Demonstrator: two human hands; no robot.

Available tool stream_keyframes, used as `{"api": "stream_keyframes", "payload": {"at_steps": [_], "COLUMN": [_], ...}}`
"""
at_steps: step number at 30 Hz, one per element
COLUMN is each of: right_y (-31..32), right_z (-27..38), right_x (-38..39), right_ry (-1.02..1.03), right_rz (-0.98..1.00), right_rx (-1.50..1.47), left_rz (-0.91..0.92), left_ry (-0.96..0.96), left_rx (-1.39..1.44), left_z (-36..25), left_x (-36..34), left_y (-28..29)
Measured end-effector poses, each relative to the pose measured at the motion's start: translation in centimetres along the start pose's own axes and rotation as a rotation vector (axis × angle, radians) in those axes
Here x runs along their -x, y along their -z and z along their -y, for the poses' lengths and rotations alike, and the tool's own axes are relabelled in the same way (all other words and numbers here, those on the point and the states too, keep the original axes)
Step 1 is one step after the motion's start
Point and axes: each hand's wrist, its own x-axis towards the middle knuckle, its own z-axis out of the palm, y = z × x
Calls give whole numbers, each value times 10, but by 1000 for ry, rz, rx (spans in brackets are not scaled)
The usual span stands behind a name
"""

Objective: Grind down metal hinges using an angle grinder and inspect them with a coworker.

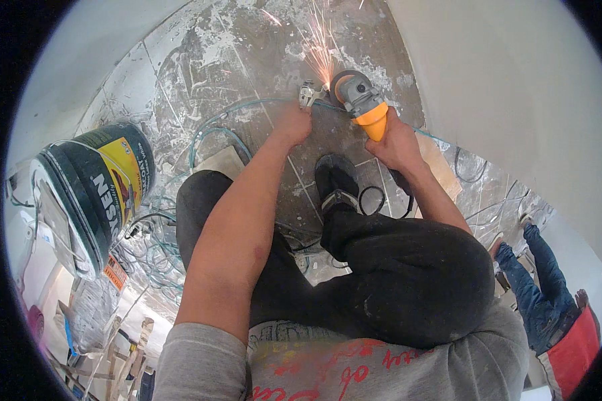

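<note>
My right hand is wrapped round the yellow body of a grey-headed angle grinder, ahead of my knees. Closed on a small silvery metal piece, my left hand is just left of the grinder. The metal piece's exact kind cannot be made out. Where the grinder's disc meets the end of this piece, orange sparks spray away over the floor. A black cord hangs below my right wrist. My shoe is on the tiles below the grinder.
A dark green bucket with a yellow label stands at the left. Thin blue-green cable loops across the stained tile floor, tangling beside the bucket. Wood scraps lie lower left. Another person in jeans is at the right, beyond a pale wall.
</note>
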Motion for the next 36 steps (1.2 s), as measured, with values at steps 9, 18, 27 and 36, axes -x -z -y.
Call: {"api": "stream_keyframes", "payload": {"at_steps": [9, 18, 27, 36], "right_y": [1, 17, 47, 57], "right_z": [3, 4, 3, 18], "right_x": [4, 7, 7, 16], "right_ry": [30, 31, 51, 6], "right_rz": [7, -156, -278, -243], "right_rx": [2, -70, -146, -160], "left_rz": [-75, 24, 172, 116], "left_ry": [-114, -118, 152, 59], "left_rx": [-151, -14, 691, 806], "left_z": [3, 11, -46, -50], "left_x": [-4, -1, 35, 38], "left_y": [-3, 0, 25, 33]}}
